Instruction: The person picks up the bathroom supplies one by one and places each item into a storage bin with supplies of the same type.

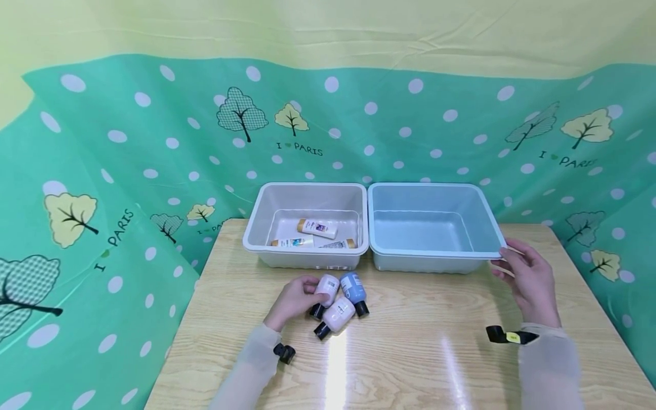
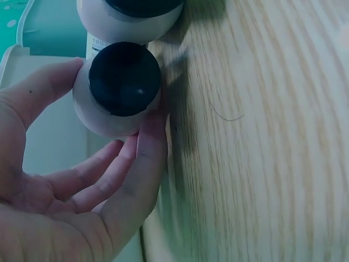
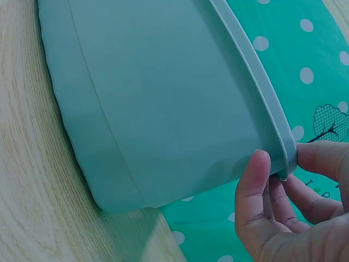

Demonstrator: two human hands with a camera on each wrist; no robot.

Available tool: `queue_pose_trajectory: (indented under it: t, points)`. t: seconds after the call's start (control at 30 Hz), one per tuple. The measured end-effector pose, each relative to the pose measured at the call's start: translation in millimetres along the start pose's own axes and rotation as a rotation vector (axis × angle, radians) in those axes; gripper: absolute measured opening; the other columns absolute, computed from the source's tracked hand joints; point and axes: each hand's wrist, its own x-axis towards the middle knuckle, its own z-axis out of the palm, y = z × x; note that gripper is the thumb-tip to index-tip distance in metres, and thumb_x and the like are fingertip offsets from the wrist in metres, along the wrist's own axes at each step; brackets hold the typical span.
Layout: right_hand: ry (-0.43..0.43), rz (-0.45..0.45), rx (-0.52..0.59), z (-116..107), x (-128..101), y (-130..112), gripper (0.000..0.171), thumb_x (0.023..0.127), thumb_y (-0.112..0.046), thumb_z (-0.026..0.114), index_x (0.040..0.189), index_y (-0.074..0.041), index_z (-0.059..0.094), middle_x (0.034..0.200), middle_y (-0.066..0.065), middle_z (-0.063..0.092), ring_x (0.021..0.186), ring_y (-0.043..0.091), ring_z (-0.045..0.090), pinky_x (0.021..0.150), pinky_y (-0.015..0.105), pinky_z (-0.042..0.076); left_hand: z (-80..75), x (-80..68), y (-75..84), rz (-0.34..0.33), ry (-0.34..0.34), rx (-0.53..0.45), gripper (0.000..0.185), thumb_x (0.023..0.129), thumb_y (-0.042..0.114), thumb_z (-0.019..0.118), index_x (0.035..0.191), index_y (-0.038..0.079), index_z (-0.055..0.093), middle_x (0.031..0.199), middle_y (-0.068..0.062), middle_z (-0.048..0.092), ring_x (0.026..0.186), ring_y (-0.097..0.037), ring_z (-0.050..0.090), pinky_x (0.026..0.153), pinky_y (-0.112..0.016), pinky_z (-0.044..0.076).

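My left hand [image 1: 291,300] holds a small pale bottle [image 1: 328,286] between thumb and fingers, its black cap [image 2: 125,79] facing the wrist camera. A second pale bottle [image 1: 339,314] and a blue bottle [image 1: 352,286], both black-capped, lie on the table close beside it. At the front right corner of the light blue bin [image 1: 435,254], my right hand [image 1: 530,279] pinches the rim. In the right wrist view the thumb is on top of the rim and fingers are beneath it against the bin's wall [image 3: 152,98].
A grey bin [image 1: 304,249] stands left of the blue one, with white gold-capped tubes [image 1: 320,229] inside. Both bins sit at the back of the wooden table [image 1: 410,341]. Behind and beside them hangs a green dotted cloth [image 1: 359,131].
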Motion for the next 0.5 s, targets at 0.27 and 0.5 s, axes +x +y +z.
queue_pose_trajectory:
  t: [0.27,0.5]
  points:
    - [0.015,0.005,-0.014,0.5,-0.3,-0.1,0.050,0.093,-0.019,0.074,0.137,-0.008,0.054,0.111,0.001,0.064,0.086,0.015,0.070,0.066,0.027,0.060,-6.1,5.2,-10.0,-0.031,-0.062,-0.179,0.062,0.084,0.024,0.082,0.131,-0.005,0.056,0.110,-0.018,0.069,0.092,-0.026,0.069,0.073,-0.036,0.060]
    - [0.016,0.001,-0.020,0.5,0.3,0.4,0.048,0.093,-0.019,0.074,0.135,-0.008,0.055,0.111,0.001,0.064,0.087,0.016,0.070,0.066,0.026,0.059,-12.7,3.9,-15.4,-0.097,-0.070,-0.328,0.063,0.084,0.020,0.081,0.134,-0.006,0.054,0.105,-0.016,0.070,0.088,-0.027,0.070,0.074,-0.040,0.060]
